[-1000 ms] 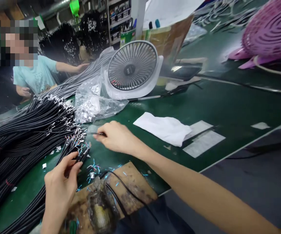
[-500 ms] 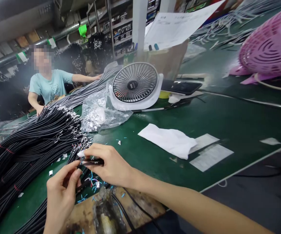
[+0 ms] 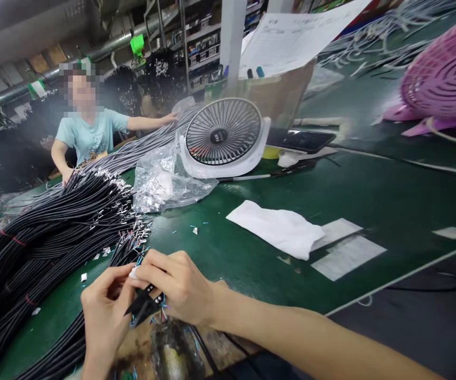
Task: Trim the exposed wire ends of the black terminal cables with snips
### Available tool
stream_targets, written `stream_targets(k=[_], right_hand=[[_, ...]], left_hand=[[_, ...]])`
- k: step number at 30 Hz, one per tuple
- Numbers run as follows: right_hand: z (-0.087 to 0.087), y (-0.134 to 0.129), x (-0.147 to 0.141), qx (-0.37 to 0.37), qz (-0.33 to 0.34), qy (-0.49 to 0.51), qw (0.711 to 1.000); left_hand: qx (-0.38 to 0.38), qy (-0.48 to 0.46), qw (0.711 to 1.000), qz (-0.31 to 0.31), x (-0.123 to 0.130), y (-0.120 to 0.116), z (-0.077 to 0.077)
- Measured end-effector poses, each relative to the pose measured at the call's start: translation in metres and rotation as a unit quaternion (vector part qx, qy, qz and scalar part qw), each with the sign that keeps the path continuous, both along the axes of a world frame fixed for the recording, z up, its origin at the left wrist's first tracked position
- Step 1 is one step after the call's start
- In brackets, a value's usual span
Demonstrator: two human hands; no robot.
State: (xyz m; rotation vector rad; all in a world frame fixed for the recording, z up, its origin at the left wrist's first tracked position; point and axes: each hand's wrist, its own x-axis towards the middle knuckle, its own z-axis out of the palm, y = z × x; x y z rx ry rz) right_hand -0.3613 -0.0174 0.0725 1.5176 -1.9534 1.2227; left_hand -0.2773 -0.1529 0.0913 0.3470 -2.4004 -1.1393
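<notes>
My left hand [image 3: 107, 306] pinches the end of a cable with thin blue wires at its tip. Its fingertips meet those of my right hand [image 3: 180, 287], which has a small black cutting tool [image 3: 144, 305] in its grip and a white covering on one fingertip. The tool's dark blades point down and left, below the fingers. A large pile of black cables [image 3: 54, 237] with stripped ends lies left of my hands. Under them is a stained wooden board [image 3: 136, 345] with a tape-wrapped lump [image 3: 174, 348] and blue wire scraps.
Beyond my hands are a clear plastic bag [image 3: 160, 182], a round fan [image 3: 223, 134] and a phone [image 3: 305, 140]. White cloth [image 3: 275, 227] and paper pieces [image 3: 347, 256] lie at right, a pink basket [image 3: 445, 74] farther back. A person [image 3: 89, 132] touches grey cables across the table.
My right hand has turned, and the tool has swung from level to pointing down and left. Both hands sit closer together at the wire tips. The view has shifted slightly.
</notes>
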Motion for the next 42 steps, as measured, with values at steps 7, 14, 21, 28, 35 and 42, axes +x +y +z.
stream_targets(k=[7,14,21,28,35,42], right_hand=[[0.018,0.002,-0.005,-0.091,0.036,-0.290,0.952],[0.025,0.003,-0.007,-0.084,0.057,-0.288,0.952],[0.022,0.003,-0.012,-0.078,0.027,-0.245,0.966],[0.013,0.003,-0.018,-0.090,0.141,-0.131,0.977],[0.005,-0.006,-0.017,-0.085,0.098,-0.138,0.982],[0.006,0.000,-0.010,-0.046,0.022,-0.093,0.994]], left_hand=[[-0.040,0.104,0.992,0.055,0.006,-0.003,0.005],[-0.167,0.158,0.970,0.080,0.010,-0.001,0.001],[-0.174,0.147,0.973,0.022,0.009,0.002,0.006],[-0.152,0.092,0.983,-0.043,0.008,0.000,0.017],[-0.135,0.035,0.988,-0.063,0.006,-0.004,0.013],[-0.120,0.009,0.991,-0.051,0.004,-0.005,0.009]])
